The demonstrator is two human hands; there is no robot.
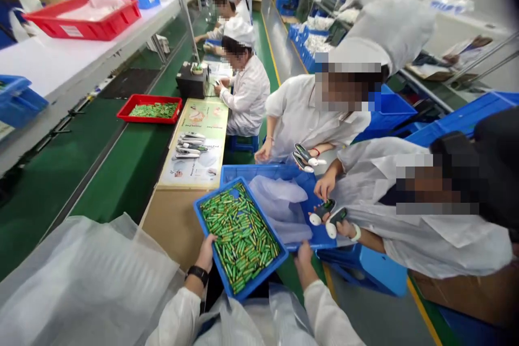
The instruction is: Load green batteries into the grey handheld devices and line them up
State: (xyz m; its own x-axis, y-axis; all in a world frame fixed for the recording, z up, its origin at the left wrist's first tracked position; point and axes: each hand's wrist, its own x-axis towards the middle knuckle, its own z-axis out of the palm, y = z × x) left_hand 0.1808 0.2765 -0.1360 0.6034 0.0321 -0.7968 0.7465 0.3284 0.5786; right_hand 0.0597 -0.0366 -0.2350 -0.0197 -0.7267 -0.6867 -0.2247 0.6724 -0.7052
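Note:
My left hand (pixel 206 254) grips the left edge of a shallow blue tray (pixel 198 215), with the thumb over its rim. The tray is turned at an angle in front of my body. Many small green cylinders (pixel 243 238), which look like batteries, fill it. My right hand (pixel 303 257) is just past the tray's right corner, against the front edge of a larger blue bin (pixel 324 239); its fingertips are partly hidden, so its grip is unclear. Translucent plastic sheeting (pixel 279 205) lies inside that bin, partly behind the tray.
Two co-workers on the right hold dark-and-white handheld devices (pixel 308 158) over the bin. Similar devices (pixel 188 146) lie on a printed mat (pixel 172 175) ahead. A red tray (pixel 177 113) of green pieces sits on the green conveyor (pixel 101 184). Plastic sheeting (pixel 81 281) covers the lower left.

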